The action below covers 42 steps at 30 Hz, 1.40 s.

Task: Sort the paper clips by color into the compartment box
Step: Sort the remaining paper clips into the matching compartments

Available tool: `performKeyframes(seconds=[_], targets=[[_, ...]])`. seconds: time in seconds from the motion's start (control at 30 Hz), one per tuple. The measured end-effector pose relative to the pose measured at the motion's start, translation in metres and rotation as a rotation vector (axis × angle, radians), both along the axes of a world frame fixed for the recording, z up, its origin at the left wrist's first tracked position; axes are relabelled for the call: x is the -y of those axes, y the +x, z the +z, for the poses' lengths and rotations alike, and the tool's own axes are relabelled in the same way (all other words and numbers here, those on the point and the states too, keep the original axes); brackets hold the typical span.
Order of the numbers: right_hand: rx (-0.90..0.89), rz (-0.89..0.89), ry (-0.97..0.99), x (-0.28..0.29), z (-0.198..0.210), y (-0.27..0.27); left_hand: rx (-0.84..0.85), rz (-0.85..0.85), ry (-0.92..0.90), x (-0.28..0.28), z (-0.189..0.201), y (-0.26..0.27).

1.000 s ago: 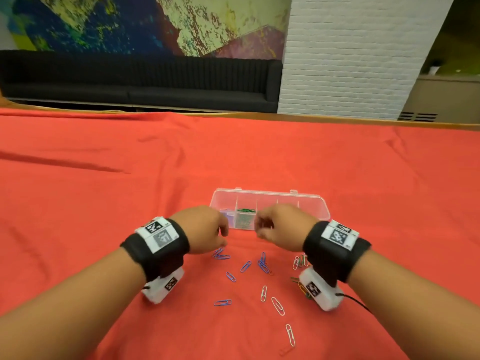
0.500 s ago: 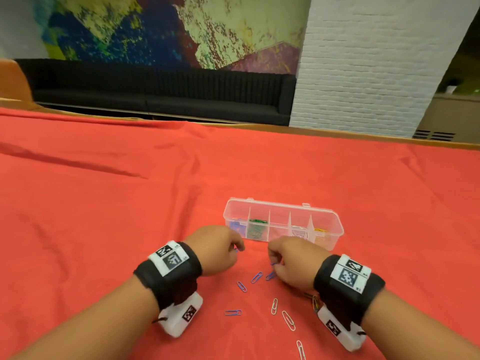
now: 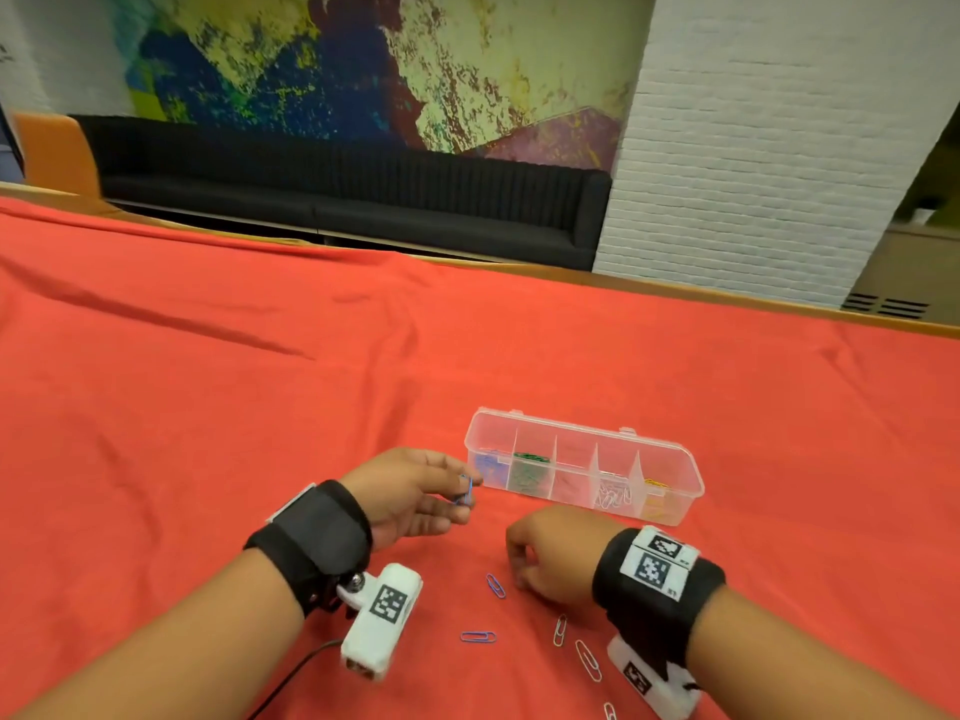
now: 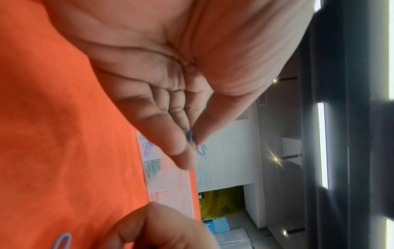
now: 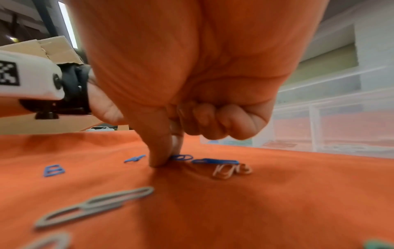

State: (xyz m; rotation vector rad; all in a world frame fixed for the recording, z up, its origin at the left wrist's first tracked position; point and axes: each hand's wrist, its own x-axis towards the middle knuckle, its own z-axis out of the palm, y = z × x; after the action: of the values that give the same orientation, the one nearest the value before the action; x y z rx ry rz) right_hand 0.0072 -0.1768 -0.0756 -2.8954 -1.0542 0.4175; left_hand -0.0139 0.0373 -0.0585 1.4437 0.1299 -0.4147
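Note:
A clear compartment box (image 3: 582,433) lies on the red cloth, with blue clips (image 3: 488,467) in its leftmost cell, then green (image 3: 530,467), white (image 3: 613,495) and yellow (image 3: 655,485). My left hand (image 3: 465,492) is raised just left of the box and pinches blue paper clips (image 4: 192,137) between thumb and fingers (image 4: 181,151). My right hand (image 5: 168,157) is down on the cloth in front of the box with its fingers curled. Its thumb (image 5: 158,151) and index tip pinch the end of a blue clip (image 5: 181,157) lying there.
Loose clips lie on the cloth near me: blue ones (image 3: 495,585) (image 3: 478,637) and pale ones (image 3: 559,629) (image 3: 588,659). More blue (image 5: 215,161) and pale clips (image 5: 232,170) sit beside my right fingers. A black sofa (image 3: 337,200) stands beyond the table's far edge.
My left hand has lifted off the cloth with blue clips and moved toward the box's left end. My right hand has stayed low among the loose clips.

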Motion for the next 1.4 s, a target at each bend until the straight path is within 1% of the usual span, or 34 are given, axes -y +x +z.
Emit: performKeyframes(seconds=[0.07,0.13,0.23,0.37,0.43,0.6,0.63,0.77,0.8,0.87,0.93,0.97,1.0,1.03,1.1,1.13,1.17,1.2,1.3,1.4], targets=[[0.004,0.018,0.016,-0.001,-0.004,0.0,-0.01,0.06,-0.046,-0.001,0.0,0.003],[-0.026,-0.003,0.063,-0.001,0.0,0.003,-0.013,0.105,-0.074,-0.001,-0.001,0.005],[-0.02,-0.096,0.254,-0.007,0.02,0.017,-0.006,0.14,-0.097,-0.003,0.0,0.009],[0.119,-0.253,0.492,-0.027,0.053,0.053,-0.001,0.175,-0.142,-0.004,0.001,0.014],[0.162,-0.288,0.504,-0.039,0.06,0.07,0.006,0.182,-0.128,-0.004,0.001,0.015],[0.071,-0.335,0.317,-0.051,0.041,0.088,0.033,0.194,-0.088,-0.015,0.001,0.016],[0.053,-0.346,0.335,-0.05,0.039,0.089,0.041,0.203,-0.086,-0.018,0.002,0.017],[-0.075,-0.381,0.585,-0.04,0.043,0.09,0.057,0.234,-0.087,-0.023,0.001,0.022],[-0.073,-0.373,0.614,-0.036,0.044,0.09,0.059,0.235,-0.085,-0.023,0.0,0.023],[0.031,-0.344,0.62,-0.026,0.048,0.085,0.062,0.233,-0.075,-0.023,-0.003,0.024],[0.129,-0.325,0.607,-0.015,0.052,0.067,0.068,0.23,-0.061,-0.022,-0.005,0.025],[0.141,-0.306,0.582,-0.009,0.053,0.056,0.074,0.231,-0.054,-0.021,-0.005,0.026],[0.112,-0.268,0.542,-0.004,0.053,0.044,0.085,0.237,-0.043,-0.02,-0.005,0.028],[0.044,-0.221,0.475,0.0,0.051,0.03,0.098,0.245,-0.024,-0.019,-0.003,0.031],[-0.107,-0.128,0.274,0.003,0.041,0.008,0.131,0.263,0.045,-0.015,0.002,0.039],[-0.142,-0.097,0.181,0.005,0.033,0.001,0.145,0.261,0.096,-0.011,0.005,0.044],[-0.135,-0.08,0.121,0.007,0.027,-0.002,0.156,0.244,0.158,-0.007,0.007,0.05],[-0.109,-0.085,0.107,0.01,0.024,-0.002,0.164,0.211,0.23,-0.002,0.01,0.056],[-0.047,-0.18,0.163,0.027,0.025,0.007,0.224,0.11,0.485,0.01,0.015,0.073],[-0.074,-0.231,0.161,0.039,0.022,0.013,0.343,0.072,0.729,0.022,0.022,0.09]])
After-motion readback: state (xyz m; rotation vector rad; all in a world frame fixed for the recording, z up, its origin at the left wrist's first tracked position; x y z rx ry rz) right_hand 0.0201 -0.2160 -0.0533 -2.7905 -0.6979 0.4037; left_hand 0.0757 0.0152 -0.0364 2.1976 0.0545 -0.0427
